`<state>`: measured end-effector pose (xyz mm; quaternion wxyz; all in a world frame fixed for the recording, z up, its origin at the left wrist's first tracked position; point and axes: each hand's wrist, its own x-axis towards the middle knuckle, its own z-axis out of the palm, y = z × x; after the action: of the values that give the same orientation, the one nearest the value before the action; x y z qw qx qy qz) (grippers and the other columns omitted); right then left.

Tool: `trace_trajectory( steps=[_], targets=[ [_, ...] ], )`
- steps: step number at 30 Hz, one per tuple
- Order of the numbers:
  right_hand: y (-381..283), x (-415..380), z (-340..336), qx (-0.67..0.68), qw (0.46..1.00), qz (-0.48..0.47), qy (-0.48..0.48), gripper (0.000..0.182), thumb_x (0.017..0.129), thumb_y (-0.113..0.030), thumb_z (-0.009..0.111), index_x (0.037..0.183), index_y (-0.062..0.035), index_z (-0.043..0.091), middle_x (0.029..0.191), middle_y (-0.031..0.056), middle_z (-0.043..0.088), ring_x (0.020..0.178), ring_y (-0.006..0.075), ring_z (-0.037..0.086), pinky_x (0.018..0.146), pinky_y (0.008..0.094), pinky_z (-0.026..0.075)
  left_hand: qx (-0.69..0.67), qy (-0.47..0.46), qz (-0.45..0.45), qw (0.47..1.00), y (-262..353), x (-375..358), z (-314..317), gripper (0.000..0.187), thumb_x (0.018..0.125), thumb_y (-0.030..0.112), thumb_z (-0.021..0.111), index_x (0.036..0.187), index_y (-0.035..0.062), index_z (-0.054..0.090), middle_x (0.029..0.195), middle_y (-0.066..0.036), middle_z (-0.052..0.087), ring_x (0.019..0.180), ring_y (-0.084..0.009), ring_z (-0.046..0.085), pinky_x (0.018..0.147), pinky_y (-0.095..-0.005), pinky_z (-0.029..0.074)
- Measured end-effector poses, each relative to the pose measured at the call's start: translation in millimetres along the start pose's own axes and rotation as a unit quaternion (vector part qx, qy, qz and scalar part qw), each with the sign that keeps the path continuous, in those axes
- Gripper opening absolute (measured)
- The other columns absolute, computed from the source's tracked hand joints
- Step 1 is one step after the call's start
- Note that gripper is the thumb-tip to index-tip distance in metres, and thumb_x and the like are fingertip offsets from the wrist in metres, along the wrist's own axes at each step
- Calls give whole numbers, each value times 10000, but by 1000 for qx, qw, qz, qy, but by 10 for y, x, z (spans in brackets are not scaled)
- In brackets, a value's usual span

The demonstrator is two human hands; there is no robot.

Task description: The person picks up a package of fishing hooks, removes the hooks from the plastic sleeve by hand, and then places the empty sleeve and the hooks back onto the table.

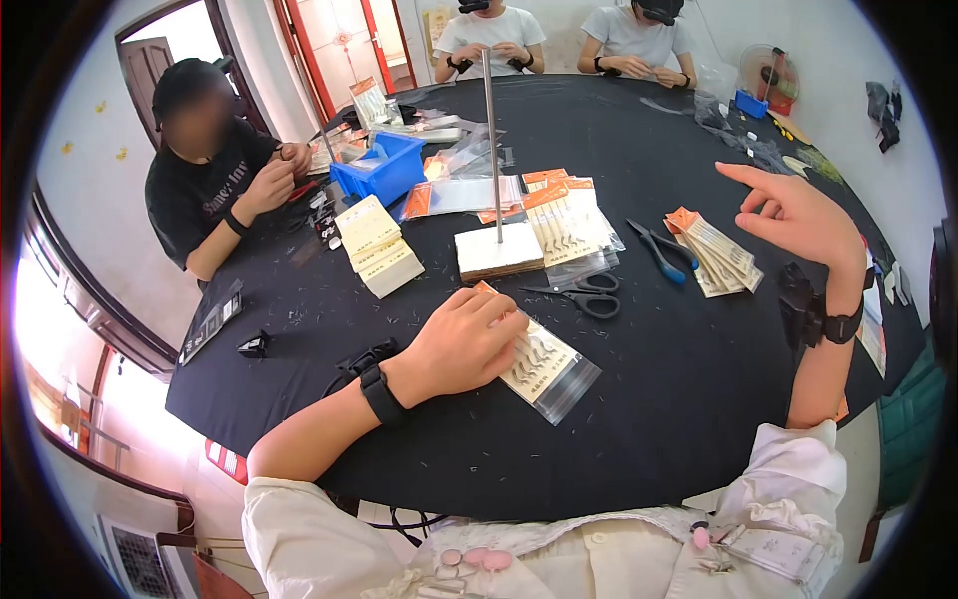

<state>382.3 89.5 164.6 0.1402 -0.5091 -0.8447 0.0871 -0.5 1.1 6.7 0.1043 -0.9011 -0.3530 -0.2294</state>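
My left hand (467,339) rests on a clear bag holding a printed card of small hooks (544,369), its fingers curled over the card's upper left part. The card shows rows of small dark hooks; its orange top is partly hidden. My right hand (803,215) is raised at the right, index finger stretched out and the other fingers bent, with nothing in it. Nearest to it lies a fanned pile of similar packets (711,255). Between the hands are black-handled scissors (589,293) and blue-handled pliers (661,250).
A metal rod (492,150) stands upright on a white block (499,258), beside more hook packets (564,220). To the left are a stack of yellow cards (377,245) and a blue bin (384,172). Several people sit working around the black-covered table (429,459).
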Motion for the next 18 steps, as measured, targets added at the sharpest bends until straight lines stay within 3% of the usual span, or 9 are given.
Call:
trace_trajectory(
  steps=[3, 8, 18],
  targets=[
    [-67, 26, 1, -32, 999, -2, -27, 676, 864, -236, 684, 1498, -245, 447, 956, 114, 705, 664, 147, 646, 638, 282, 496, 0, 9, 4, 1000, -3, 15, -20, 147, 831, 115, 645, 960, 68, 591, 962, -72, 605, 921, -241, 611, 851, -373, 469],
    [-170, -41, 65, -10, 999, -5, 39, 792, 861, -214, 682, 1556, -318, 316, 992, 128, 690, 674, 155, 656, 645, 291, 500, 2, 4, -7, 1000, -10, -7, 16, 167, 823, 103, 661, 980, 94, 606, 990, -55, 612, 934, -230, 608, 831, -363, 463],
    [-74, -6, 49, -6, 1000, 9, -8, 784, 873, -145, 672, 1559, -285, 319, 945, 108, 683, 655, 112, 616, 634, 257, 486, -3, 7, -12, 1000, -12, -22, 31, 175, 826, 123, 653, 993, 103, 600, 1007, -51, 607, 952, -234, 613, 849, -381, 466]
  ],
)
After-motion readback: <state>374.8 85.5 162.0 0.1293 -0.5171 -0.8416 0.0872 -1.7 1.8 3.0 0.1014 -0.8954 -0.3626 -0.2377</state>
